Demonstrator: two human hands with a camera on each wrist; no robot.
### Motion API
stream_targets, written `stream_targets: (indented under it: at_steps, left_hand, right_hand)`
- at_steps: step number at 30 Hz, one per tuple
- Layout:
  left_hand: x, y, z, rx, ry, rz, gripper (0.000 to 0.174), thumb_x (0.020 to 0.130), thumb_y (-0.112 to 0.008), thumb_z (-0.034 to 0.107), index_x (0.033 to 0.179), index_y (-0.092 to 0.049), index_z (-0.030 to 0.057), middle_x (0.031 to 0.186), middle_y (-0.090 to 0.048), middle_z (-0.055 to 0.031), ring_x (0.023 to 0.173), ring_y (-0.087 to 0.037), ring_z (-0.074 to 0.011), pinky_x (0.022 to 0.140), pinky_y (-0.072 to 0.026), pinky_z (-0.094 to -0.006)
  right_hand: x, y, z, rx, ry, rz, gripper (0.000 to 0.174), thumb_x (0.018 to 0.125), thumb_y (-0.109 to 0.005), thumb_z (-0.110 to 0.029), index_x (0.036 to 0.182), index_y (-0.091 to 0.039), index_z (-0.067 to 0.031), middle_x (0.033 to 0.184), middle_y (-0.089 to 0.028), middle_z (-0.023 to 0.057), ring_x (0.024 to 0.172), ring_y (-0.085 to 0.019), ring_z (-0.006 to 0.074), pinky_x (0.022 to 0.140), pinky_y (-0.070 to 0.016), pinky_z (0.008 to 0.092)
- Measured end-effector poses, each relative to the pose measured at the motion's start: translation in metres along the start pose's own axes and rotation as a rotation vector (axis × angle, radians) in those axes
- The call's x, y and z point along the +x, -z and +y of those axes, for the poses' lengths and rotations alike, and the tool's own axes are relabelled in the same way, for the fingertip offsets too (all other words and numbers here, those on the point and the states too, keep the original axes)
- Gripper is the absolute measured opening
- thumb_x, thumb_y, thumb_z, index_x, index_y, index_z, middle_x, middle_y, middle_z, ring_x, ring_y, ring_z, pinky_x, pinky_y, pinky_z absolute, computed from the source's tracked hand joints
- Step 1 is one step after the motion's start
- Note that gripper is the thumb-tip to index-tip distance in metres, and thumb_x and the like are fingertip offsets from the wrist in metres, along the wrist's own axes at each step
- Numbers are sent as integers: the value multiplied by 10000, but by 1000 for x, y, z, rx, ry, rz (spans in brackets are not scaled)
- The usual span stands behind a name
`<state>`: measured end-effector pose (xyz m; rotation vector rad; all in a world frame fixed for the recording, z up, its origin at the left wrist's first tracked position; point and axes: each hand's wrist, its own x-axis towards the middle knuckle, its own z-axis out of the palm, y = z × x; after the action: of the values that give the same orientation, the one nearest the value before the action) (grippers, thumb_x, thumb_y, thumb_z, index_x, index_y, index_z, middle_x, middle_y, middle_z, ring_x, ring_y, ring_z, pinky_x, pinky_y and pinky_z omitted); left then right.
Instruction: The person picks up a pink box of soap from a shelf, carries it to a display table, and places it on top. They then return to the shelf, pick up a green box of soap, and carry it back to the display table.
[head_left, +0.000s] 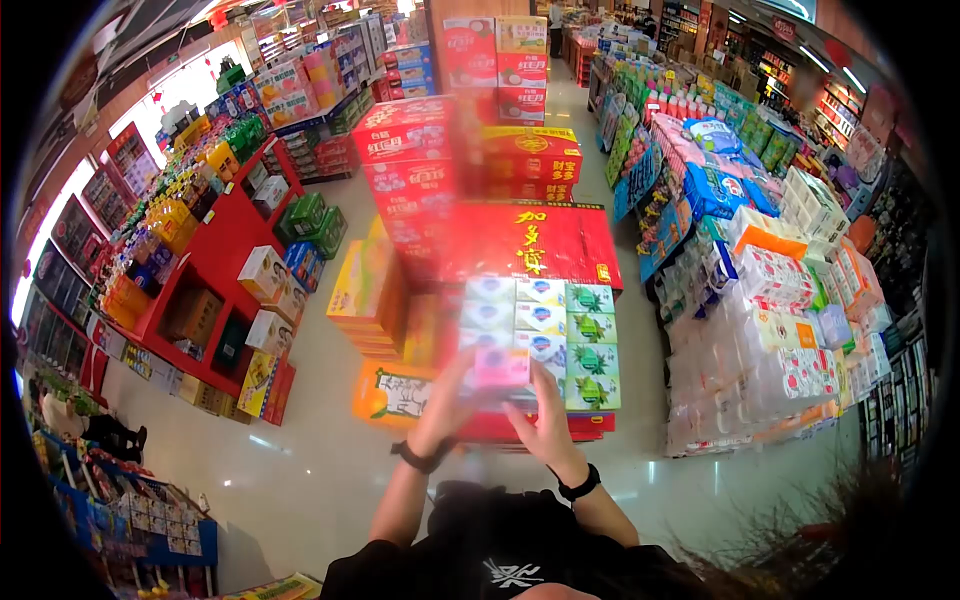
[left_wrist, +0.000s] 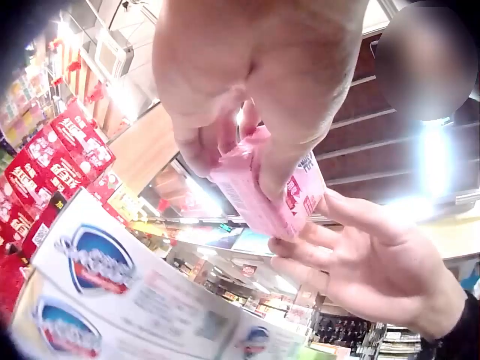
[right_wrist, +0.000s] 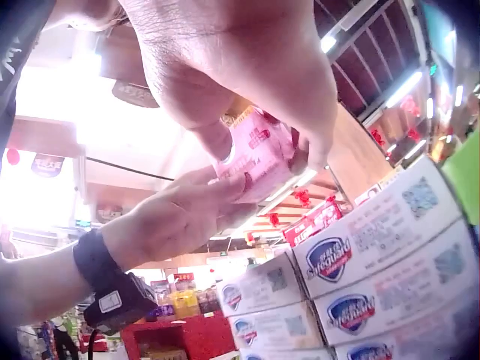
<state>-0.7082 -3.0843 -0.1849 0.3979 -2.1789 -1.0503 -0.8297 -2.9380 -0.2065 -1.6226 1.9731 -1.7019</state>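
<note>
A small pink pack [head_left: 501,367] is held up in front of the body, over the near side of stacked soap boxes [head_left: 489,304]. In the left wrist view my left hand [left_wrist: 262,75] grips the pink pack [left_wrist: 259,191] between thumb and fingers. My right hand [left_wrist: 382,270] has its fingertips at the pack's lower end there. In the right wrist view, the thumb and fingers of my right hand [right_wrist: 240,67] lie on either side of the pack [right_wrist: 259,154], and the left hand [right_wrist: 169,221] reaches it from the left.
Green-and-white boxes [head_left: 592,345] stand beside the soap boxes. Behind is a large red carton [head_left: 580,240], with a tall carton stack [head_left: 408,150] to its left. Orange cartons [head_left: 365,290] stand left, a red shelf [head_left: 215,250] farther left, and wrapped paper packs [head_left: 750,350] right.
</note>
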Motion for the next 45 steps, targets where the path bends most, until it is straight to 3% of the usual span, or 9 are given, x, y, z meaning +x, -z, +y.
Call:
stream_targets:
  at_steps: [7, 9, 11, 18, 22, 27, 34, 40, 45]
  left_hand:
    - [49, 16, -73, -92, 14, -69, 693, 768, -790, 43, 1385, -482, -25, 1279, -622, -200, 1169, -621, -313, 974, -498, -373]
    - [49, 14, -86, -255, 113, -80, 685, 764, -791, 43, 1377, -492, -25, 1256, -640, -192, 1152, -633, -294, 962, -504, -369]
    - [48, 12, -98, -270, 97, -71, 677, 753, -804, 52, 1360, -513, -25, 1226, -658, -183, 1134, -643, -272, 949, -510, -364]
    - [51, 14, -98, -173, 104, -76, 570, 770, -803, 56, 1293, -588, -12, 1278, -603, -167, 1190, -604, -285, 949, -520, -367]
    - [51, 12, -109, -72, 44, -43, 533, 774, -795, 46, 1268, -608, -17, 1309, -571, -165, 1168, -613, -281, 927, -546, -358]
    - [50, 8, -110, -114, 139, 14, 522, 774, -781, 14, 1263, -605, -31, 1263, -589, -159, 1107, -643, -264, 869, -576, -332]
    - [62, 17, -91, -71, 198, 52, 425, 760, -792, 36, 1161, -664, -29, 1083, -675, -160, 1005, -680, -261, 819, -568, -325]
    - [69, 11, -96, -35, 144, 81, 439, 745, -815, 48, 1147, -661, -41, 1071, -683, -160, 930, -690, -238, 816, -552, -313]
    - [78, 7, -116, -115, 146, 60, 485, 760, -817, 35, 1193, -622, -61, 1082, -676, -132, 954, -675, -187, 826, -550, -303]
  right_hand:
    - [39, -56, 35, 8, -57, -38, 764, 886, -701, -160, 1491, -285, 51, 1411, -468, 251, 1295, -479, 377, 1081, -381, 430]
    - [39, -63, 36, -162, -76, -58, 826, 863, -726, -227, 1490, -274, 62, 1369, -486, 264, 1236, -502, 413, 1036, -409, 447]
    - [39, -66, 30, -257, -144, -99, 859, 846, -741, -255, 1488, -269, 67, 1350, -495, 267, 1214, -506, 427, 1014, -418, 456]
    - [43, -66, 27, -328, -58, -30, 821, 849, -729, -291, 1457, -316, 76, 1291, -510, 277, 1142, -521, 437, 963, -432, 474]
    - [44, -67, 24, -381, -137, -53, 822, 850, -726, -303, 1455, -322, 81, 1281, -514, 266, 1155, -509, 422, 983, -418, 474]
    - [46, -69, 22, -387, -182, -55, 852, 838, -738, -313, 1466, -314, 77, 1275, -533, 247, 1162, -503, 411, 996, -406, 472]
    - [46, -65, 23, -380, -173, -143, 903, 824, -740, -343, 1495, -286, 56, 1351, -515, 225, 1202, -477, 398, 1010, -389, 486]
    - [47, -66, 30, -370, -268, -232, 941, 822, -729, -376, 1511, -255, 56, 1426, -454, 219, 1230, -444, 413, 1031, -348, 519]
    - [61, -64, 26, -324, -317, -278, 961, 822, -723, -399, 1513, -242, 66, 1462, -416, 229, 1251, -427, 412, 1040, -326, 523]
